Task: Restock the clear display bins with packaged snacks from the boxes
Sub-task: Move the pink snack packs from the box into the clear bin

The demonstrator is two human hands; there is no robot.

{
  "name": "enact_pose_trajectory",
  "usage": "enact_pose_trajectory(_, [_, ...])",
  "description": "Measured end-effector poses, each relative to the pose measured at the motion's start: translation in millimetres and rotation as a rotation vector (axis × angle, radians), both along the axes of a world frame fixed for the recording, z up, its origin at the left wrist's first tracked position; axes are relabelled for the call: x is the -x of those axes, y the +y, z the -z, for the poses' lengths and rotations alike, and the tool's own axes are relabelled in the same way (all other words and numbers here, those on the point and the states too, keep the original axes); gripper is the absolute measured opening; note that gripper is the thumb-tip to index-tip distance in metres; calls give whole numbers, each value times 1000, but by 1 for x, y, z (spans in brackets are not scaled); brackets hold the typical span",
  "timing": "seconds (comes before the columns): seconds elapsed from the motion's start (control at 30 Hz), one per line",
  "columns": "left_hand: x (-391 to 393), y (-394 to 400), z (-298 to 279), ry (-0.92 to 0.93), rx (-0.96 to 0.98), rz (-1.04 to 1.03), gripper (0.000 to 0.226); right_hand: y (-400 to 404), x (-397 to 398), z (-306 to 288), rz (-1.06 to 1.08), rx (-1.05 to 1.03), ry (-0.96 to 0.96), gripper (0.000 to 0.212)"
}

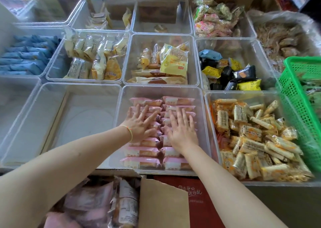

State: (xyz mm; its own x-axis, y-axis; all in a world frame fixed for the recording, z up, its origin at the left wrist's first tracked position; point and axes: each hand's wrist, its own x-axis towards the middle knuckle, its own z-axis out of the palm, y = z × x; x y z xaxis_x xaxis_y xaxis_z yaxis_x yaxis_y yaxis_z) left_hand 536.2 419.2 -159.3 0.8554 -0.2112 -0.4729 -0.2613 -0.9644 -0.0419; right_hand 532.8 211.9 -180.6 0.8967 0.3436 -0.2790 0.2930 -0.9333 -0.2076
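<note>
Pink-wrapped snack packs (142,161) lie in two neat columns inside the clear bin (201,123) at the front centre. My left hand (140,123) lies flat with spread fingers on the left column. My right hand (182,128) presses flat on the right column beside it. Neither hand holds anything. Below the bin, an open cardboard box (163,205) holds more of the same pink packs (90,205).
An empty clear bin (52,116) sits to the left. To the right a bin of orange-and-white snack sticks (257,144), then a green plastic basket (300,106). Behind are bins with yellow bread packs (173,61), pale cakes (93,57), blue packs (26,56) and black-yellow packs (232,73).
</note>
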Motion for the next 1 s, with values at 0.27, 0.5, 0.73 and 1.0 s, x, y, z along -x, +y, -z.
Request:
enact_pose_trajectory(0.27, [-11, 0, 1, -16, 38, -30, 67, -6, 8, -1, 11, 22, 64, 63])
enact_pose_trajectory(0.5, [3, 7, -19, -33, -157, 201, 65, 3, -6, -17, 25, 108, 73, 58])
enact_pose_trajectory(0.73, [32, -5, -64, 180, 84, 82, 44, 12, 35, -52, 79, -2, -4, 27])
enact_pose_trajectory(1.0, [80, 6, -170, -175, 429, -175, 26, 25, 76, -131, 230, -562, -30, 18])
